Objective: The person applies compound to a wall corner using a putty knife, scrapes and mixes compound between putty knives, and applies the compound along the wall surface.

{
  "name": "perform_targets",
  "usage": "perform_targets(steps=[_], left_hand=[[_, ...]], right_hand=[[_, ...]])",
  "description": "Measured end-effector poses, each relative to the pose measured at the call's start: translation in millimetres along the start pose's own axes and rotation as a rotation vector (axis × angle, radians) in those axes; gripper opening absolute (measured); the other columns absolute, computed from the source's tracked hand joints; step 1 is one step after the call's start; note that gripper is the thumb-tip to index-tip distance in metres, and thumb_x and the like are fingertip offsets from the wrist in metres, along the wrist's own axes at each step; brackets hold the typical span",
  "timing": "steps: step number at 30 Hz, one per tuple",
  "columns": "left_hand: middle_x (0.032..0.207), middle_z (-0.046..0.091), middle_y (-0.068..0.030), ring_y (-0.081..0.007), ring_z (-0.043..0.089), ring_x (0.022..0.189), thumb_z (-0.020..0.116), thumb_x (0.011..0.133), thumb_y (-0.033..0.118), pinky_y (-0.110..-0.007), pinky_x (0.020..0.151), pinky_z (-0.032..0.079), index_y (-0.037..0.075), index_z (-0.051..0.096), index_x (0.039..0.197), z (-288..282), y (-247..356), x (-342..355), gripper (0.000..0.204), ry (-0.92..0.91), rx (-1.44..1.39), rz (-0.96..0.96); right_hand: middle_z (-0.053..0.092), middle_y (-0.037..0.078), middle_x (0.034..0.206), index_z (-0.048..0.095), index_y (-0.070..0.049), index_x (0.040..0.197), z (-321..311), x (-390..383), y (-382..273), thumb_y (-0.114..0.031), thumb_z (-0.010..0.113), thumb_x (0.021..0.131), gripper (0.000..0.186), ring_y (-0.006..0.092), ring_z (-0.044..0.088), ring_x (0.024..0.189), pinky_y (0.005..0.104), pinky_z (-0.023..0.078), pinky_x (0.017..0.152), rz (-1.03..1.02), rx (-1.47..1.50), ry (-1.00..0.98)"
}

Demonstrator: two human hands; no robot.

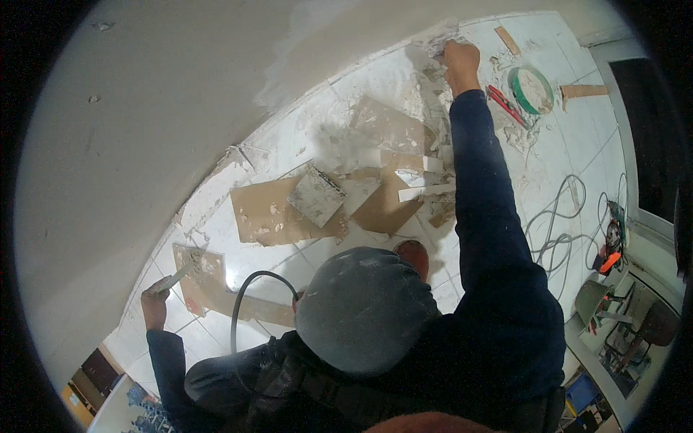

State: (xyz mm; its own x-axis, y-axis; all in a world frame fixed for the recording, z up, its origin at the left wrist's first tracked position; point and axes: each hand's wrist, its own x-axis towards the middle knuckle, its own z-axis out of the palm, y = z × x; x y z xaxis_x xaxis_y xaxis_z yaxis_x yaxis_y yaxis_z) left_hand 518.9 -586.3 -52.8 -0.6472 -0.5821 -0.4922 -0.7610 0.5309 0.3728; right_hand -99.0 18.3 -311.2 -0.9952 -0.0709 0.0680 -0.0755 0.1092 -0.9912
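A person in a dark blue jacket crouched over a white tiled floor (577,155) strewn with plaster and sheets of cardboard (263,213). The right hand (460,63) was stretched far forward to the foot of the pale wall (166,94), its fingers closed in a fist among a heap of white plaster debris (429,79); what they gripped could not be made out. The left hand (154,302) was out to the side, its fingers wrapped around a plaster-caked trowel (175,276), whose blade pointed away from the fingers over a smeared board (198,274). Between the two hands lay a grey square tile (316,196) and white strips (426,191). Just beyond the right fingers, to their right, sat a green-rimmed bucket (533,90) and a red tool (505,105). Grey cables (556,231) coiled well apart from them.
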Motion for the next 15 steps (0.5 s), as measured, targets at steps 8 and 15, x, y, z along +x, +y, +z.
perform_targets(steps=[8, 15], left_hand=[[0.096, 0.066, -0.0083, -0.0137, 0.059, 0.090, 0.050, 0.070, -0.009, -0.026, 0.084, 0.044, 0.000, 0.064, 0.104, -1.1, 2.8, -0.9, 0.038, -0.005, -0.024, -0.027], [0.094, 0.065, -0.0077, -0.0134, 0.058, 0.087, 0.049, 0.070, -0.009, -0.025, 0.081, 0.043, -0.001, 0.064, 0.104, -1.0, -12.5, 2.4, 0.039, -0.031, -0.192, -0.043]], right_hand=[[0.061, 0.023, 0.068, 0.058, 0.009, 0.072, 85.7, -31.3, -26.6, -0.010, 0.050, 0.075, 0.021, 0.0379, 0.059, 0.065, 0.0450, 0.045, 0.061, -0.239, -0.435, 0.584], [0.059, 0.025, 0.072, 0.052, 0.002, 0.117, 218.5, -173.5, -99.3, -0.012, 0.052, 0.080, 0.039, 0.0397, 0.058, 0.070, 0.0450, 0.045, 0.064, -0.001, -0.243, 0.313]])
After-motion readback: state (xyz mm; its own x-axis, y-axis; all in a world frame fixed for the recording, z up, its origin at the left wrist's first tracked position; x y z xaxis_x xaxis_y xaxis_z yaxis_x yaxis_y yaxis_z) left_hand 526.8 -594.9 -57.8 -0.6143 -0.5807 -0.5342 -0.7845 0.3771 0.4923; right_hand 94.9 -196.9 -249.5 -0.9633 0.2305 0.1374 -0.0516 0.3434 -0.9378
